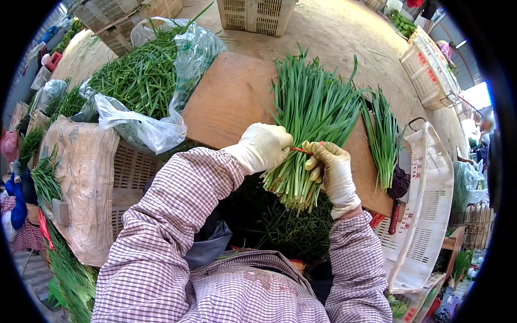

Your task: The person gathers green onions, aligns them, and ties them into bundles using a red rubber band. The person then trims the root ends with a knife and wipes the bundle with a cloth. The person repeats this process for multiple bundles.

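A thick bunch of green garlic chives [318, 102] lies over the wooden board [231, 97], its pale cut ends toward me. A thin red tie [300, 150] crosses the stems near those ends. My left hand [261, 148], in a pale glove, is closed at the left side of the bunch, where the tie runs to its fingers. From the right, my right hand [333, 172], in a soiled pale glove, pinches the tie against the stems; a red bit shows by its fingertips. A smaller bunch of chives [382, 137] lies to the right.
A knife [396, 215] with a dark red handle lies by a white plastic crate [425, 210] on the right. Loose greens [140, 75] fill a clear plastic bag [196, 56] at the left. Another crate [257, 16] stands ahead. Dark leafy scraps [280, 226] lie below the board.
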The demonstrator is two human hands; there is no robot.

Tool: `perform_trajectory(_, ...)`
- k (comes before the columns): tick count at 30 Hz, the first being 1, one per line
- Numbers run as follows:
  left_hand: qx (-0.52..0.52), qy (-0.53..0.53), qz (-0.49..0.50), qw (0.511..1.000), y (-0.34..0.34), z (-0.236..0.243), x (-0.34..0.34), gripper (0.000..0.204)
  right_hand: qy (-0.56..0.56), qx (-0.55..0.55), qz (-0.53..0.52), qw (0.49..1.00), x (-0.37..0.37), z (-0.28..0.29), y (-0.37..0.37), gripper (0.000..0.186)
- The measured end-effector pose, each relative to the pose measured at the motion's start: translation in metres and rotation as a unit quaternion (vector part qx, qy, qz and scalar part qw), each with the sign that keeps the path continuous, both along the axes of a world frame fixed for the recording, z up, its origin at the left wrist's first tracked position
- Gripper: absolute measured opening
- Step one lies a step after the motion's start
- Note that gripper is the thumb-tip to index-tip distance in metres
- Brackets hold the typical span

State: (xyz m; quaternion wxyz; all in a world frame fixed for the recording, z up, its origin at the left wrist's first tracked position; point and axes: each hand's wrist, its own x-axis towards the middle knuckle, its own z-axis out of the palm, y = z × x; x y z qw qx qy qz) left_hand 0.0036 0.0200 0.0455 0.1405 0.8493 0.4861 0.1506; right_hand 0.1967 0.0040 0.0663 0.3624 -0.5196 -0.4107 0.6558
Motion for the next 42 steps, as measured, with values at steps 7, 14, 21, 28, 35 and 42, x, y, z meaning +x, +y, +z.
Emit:
perform_trajectory(7,-0.261,-0.140,0.109,0.949,0.010,0.032,0.010,0.014,0.001,-0.002,-0.001,1.000,0.001,-0.001,0.001,0.020)
perform_trajectory(14,-0.392,-0.372,0.125,0.832,0.025,0.032,-0.010,0.014,0.011,-0.007,-0.001,1.000,0.003,0.001,0.001,0.022)
perform_trajectory(21,-0.159,-0.099,0.021,0.982,-0.004,0.015,-0.018,0.023,0.005,-0.001,0.006,1.000,0.002,0.000,0.002,0.021)
perform_trajectory(28,0.039,-0.012,-0.017,0.999,-0.001,-0.010,-0.007,0.012,0.002,0.002,0.003,1.000,-0.001,-0.002,0.003,0.021)
perform_trajectory(35,0.057,0.043,-0.042,0.997,0.002,0.016,0.000,0.012,-0.020,-0.011,0.003,1.000,-0.002,0.005,0.002,0.021)
perform_trajectory(42,-0.381,-0.256,0.118,0.880,0.010,0.030,0.013,0.013,-0.011,-0.011,-0.009,1.000,0.003,0.003,0.001,0.025)
